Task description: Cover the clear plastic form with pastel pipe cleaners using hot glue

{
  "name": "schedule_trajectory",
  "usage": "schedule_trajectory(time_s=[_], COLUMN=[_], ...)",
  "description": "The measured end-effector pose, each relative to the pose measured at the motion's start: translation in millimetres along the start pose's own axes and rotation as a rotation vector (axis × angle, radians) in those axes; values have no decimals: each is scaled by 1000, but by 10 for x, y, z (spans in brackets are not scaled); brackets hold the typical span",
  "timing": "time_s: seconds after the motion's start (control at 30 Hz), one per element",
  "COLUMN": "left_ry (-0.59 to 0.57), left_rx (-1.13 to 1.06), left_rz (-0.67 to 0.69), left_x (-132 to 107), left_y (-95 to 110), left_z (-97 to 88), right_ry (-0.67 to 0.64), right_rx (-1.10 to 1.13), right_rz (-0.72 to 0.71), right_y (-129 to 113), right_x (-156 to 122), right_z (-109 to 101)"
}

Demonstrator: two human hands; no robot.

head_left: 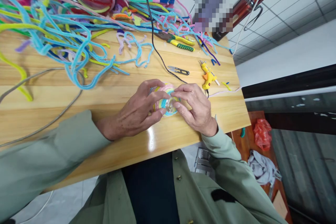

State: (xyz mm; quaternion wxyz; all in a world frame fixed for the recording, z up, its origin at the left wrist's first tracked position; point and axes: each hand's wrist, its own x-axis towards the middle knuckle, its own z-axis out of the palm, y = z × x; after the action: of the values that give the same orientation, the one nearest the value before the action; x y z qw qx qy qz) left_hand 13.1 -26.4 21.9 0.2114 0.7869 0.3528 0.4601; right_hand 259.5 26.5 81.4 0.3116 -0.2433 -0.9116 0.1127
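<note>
A small round coil of pastel pipe cleaners (165,102), pink, yellow and light blue with a clear middle, lies on the wooden table (110,94). My left hand (136,110) wraps its fingers round the coil's left side. My right hand (195,106) pinches the coil's right edge with thumb and fingers. Both hands are closed on it. Most of the coil is hidden under my fingers.
A big tangle of coloured pipe cleaners (65,31) covers the far left of the table. Thread snips (179,70), a yellow glue gun (208,77) and green-handled pliers (177,41) lie beyond my hands. A black cable (153,42) and a grey cable (49,119) cross the table.
</note>
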Motion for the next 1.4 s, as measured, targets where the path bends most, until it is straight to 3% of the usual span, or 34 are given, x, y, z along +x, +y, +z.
schedule_trajectory(time_s=[0.73, 0.87, 1.1, 1.4], left_ry=[22, -18, 16, 45], left_rx=[2, 36, 59, -80], left_rz=[27, -1, 16, -12], left_x=[25, 14, 4, 37], left_y=[-19, -48, -114, -78], left_z=[-26, -29, -3, -47], right_ry=[-34, -33, -19, -30], right_rx=[-94, -97, -41, -22], right_rz=[-103, -98, -86, -91], right_y=[37, 41, 11, 30], right_x=[-32, -33, -5, -39], right_z=[59, 66, 65, 80])
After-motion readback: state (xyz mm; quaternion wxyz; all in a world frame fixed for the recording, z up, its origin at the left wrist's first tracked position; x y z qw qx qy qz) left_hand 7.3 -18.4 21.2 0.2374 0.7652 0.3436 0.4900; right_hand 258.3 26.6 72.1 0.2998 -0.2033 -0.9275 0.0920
